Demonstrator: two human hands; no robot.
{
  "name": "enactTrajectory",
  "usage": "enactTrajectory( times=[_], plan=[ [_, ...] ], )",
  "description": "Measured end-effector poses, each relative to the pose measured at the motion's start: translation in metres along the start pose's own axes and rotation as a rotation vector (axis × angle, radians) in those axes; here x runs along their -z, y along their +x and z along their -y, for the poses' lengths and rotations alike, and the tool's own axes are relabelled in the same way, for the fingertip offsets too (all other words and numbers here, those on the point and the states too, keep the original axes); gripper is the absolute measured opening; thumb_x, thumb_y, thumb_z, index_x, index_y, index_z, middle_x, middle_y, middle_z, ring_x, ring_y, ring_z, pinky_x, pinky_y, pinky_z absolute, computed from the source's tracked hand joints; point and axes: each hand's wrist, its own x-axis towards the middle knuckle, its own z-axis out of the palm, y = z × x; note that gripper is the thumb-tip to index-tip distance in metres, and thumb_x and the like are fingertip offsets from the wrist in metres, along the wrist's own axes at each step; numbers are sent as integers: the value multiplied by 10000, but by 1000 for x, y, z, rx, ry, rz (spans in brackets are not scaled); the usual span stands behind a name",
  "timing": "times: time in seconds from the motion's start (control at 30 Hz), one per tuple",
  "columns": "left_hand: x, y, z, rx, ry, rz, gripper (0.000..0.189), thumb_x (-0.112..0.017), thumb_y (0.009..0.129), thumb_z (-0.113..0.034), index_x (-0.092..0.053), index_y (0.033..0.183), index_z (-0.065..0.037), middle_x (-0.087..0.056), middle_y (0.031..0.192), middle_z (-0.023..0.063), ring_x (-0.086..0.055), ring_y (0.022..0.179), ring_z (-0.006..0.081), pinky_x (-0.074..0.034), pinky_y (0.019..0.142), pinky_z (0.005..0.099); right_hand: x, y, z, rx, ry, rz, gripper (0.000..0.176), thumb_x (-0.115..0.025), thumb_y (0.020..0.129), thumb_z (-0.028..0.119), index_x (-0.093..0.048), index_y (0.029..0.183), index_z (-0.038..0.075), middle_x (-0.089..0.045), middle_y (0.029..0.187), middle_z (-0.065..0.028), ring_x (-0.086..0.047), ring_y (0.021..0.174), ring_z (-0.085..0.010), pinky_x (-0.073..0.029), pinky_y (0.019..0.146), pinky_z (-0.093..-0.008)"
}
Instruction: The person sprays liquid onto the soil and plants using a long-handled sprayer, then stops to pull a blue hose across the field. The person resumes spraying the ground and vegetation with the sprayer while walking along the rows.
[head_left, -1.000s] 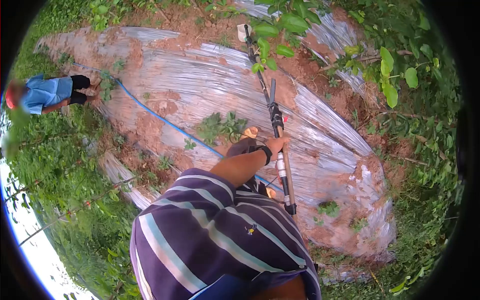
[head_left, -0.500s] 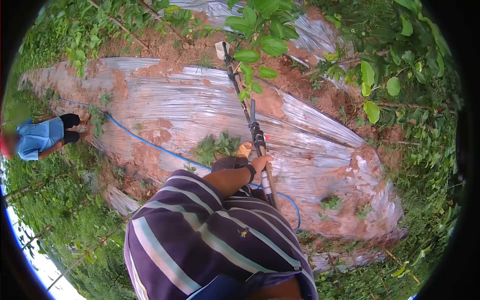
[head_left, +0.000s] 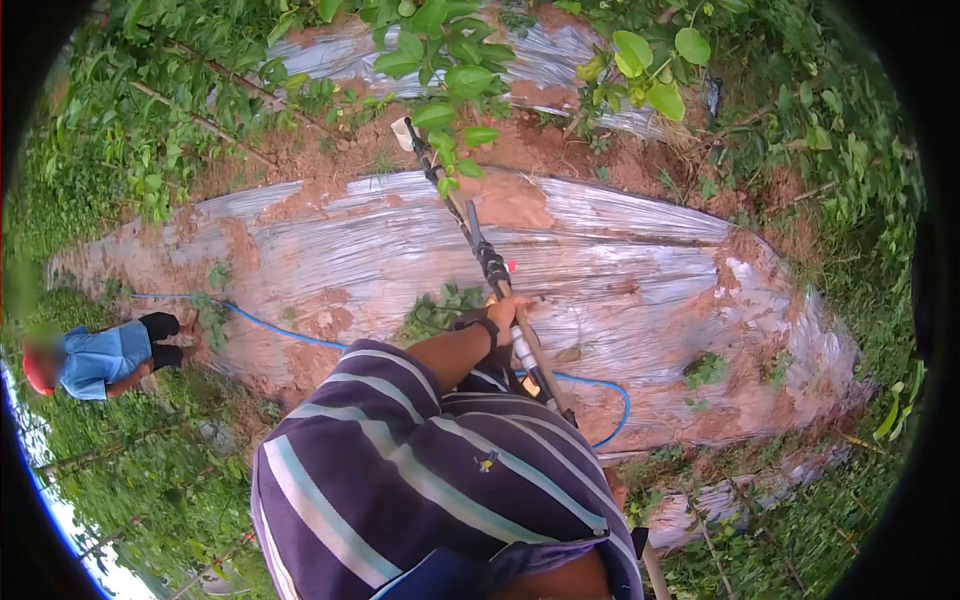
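My left hand (head_left: 508,312), with a dark band at the wrist, is wrapped around a long pole-like tool (head_left: 493,262). The tool has brown and black shafts side by side, black clamps and pale rings below my fingers. It slants from the soil at the upper middle down to beside my striped shirt (head_left: 400,480). A small white piece (head_left: 402,134) shows at its far end. At the shirt's right edge is a small skin-coloured patch, possibly part of my right hand (head_left: 616,488); its fingers cannot be made out.
Silvery plastic film (head_left: 380,230), streaked with soil, covers the raised bed. A blue hose (head_left: 270,324) crosses it and loops near my right side. Leafy branches (head_left: 465,80) hang over the far end of the tool. Another person (head_left: 110,358) in a blue shirt stands at left.
My view has shifted, so the bed and the other person sit lower. The tool lies more slanted across the view, my left hand still around it. The skin-coloured patch now shows at right.
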Motion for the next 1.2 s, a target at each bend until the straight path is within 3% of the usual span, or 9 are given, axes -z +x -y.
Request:
enactTrajectory(
  times=[0.07,0.1,0.33,0.43,0.67,0.8,0.93,1.07,1.2],
  plan=[
    [7,6,5,-48,48,42,167,-654,812,-195,-605,863,-44,-603,745,93,-586,628,244,-506,604,395,-1,3,19,6,-88,33,148,-703,773,133,-662,874,33,-644,781,-180,-650,701,-308,-493,626,-374],
    [10,9,9,-61,46,30,145,-647,816,-192,-581,816,-62,-569,708,68,-561,620,223,-499,626,369,-7,-5,-14,-61,-75,28,148,-692,788,136,-663,886,29,-643,777,-180,-642,701,-310,-496,641,-367],
    [5,4,14,-80,-1,-20,137,-649,829,-177,-556,793,-83,-539,672,42,-549,612,206,-502,632,356,-2,3,38,-79,-208,46,157,-698,805,151,-637,866,21,-610,751,-207,-620,659,-300,-465,591,-392],
    [5,7,14,-45,-60,-10,241,-667,820,-162,-554,982,-23,-572,735,103,-586,654,244,-521,644,395,2,6,54,-131,-198,44,152,-710,822,168,-641,849,35,-557,655,-167,-532,578,-195,-437,552,-364],
    [12,-2,19,-71,-212,172,191,-660,874,-172,-543,954,-44,-597,764,96,-616,684,247,-532,656,396,7,8,34,-133,-188,143,120,-698,818,95,-679,893,3,-629,686,-70,-519,690,-72,-438,584,-285],
    [20,19,29,-68,-27,168,169,-665,867,-203,-575,950,-86,-612,785,83,-626,724,239,-521,681,419,11,10,46,-327,149,222,114,-655,857,112,-676,861,0,-615,693,6,-500,681,-64,-416,570,-278],
    [13,35,31,-94,76,-7,158,-658,861,-100,-598,999,-50,-627,822,106,-643,721,256,-532,649,432,15,24,89,-450,213,287,230,-608,928,196,-679,763,52,-564,647,62,-464,574,-27,-343,485,-243],
    [28,77,38,-113,363,-125,89,-660,842,-60,-644,926,-35,-650,850,127,-650,716,269,-534,622,446,1,16,36,-479,412,242,240,-613,923,209,-681,748,59,-559,635,61,-452,550,-34,-333,478,-248],
    [-9,22,23,-148,691,-381,355,-755,765,-181,-643,937,109,-667,897,190,-662,784,280,-503,639,430,-21,3,-33,-85,288,314,252,-636,909,226,-678,734,50,-579,650,53,-467,565,-45,-342,505,-246]
  ],
)
